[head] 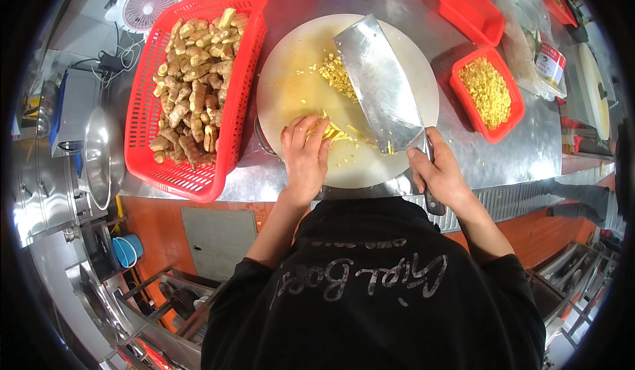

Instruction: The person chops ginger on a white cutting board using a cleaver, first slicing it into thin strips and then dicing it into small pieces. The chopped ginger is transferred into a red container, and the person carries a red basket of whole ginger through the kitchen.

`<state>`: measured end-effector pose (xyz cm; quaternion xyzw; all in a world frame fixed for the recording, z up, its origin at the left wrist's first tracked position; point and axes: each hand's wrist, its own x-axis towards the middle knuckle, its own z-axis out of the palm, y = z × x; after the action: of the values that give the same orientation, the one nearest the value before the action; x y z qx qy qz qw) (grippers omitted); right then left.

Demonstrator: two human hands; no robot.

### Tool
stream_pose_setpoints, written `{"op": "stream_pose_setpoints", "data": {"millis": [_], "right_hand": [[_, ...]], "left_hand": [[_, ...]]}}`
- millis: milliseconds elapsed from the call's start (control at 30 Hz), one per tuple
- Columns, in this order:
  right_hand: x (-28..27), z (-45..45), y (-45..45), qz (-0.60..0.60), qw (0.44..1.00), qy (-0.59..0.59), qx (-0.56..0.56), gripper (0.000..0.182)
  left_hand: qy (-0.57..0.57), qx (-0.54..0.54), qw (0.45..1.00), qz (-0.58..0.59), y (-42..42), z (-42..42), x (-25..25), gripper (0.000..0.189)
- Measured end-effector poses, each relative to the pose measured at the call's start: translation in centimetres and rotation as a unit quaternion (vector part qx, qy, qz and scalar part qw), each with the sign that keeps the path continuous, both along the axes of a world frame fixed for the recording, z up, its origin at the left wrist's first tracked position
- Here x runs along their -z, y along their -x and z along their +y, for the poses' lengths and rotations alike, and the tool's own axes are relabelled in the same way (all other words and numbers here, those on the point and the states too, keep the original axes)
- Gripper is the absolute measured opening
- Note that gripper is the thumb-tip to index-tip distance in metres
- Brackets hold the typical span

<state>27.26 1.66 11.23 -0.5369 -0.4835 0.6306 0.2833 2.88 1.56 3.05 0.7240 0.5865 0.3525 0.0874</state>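
My right hand (436,166) grips the dark handle of a Chinese cleaver (382,82). The broad steel blade lies tilted over the right half of a round, pale cutting board (278,72). Cut ginger strips (337,133) lie near the board's front, and my left hand (306,149) presses its bent fingers over their left end. Finely chopped ginger (335,75) sits heaped beside the blade, partly hidden by it. Small bits are scattered around the strips, and some cling near the blade's heel.
At left, a red perforated basket (191,184) holds many ginger roots (196,90). To the right, a small red basket (516,92) contains chopped ginger (486,92). Behind it are another red basket (471,10) and a plastic bag (523,37). A fan (148,8) stands back left.
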Motion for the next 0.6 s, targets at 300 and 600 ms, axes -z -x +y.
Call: {"op": "stream_pose_setpoints", "data": {"millis": [300, 600], "right_hand": [[-0.9, -0.5, -0.2, 0.011, 1.0, -0.016, 0.015, 0.015], [-0.9, -1.2, -1.6, 0.042, 0.997, -0.025, 0.058, 0.015]], "left_hand": [[0.052, 0.102, 0.976, 0.186, 0.9, 4.8, -0.8, 0.016], [0.059, 0.178, 0.975, 0.12, -1.8, 4.1, -0.2, 0.016]]}}
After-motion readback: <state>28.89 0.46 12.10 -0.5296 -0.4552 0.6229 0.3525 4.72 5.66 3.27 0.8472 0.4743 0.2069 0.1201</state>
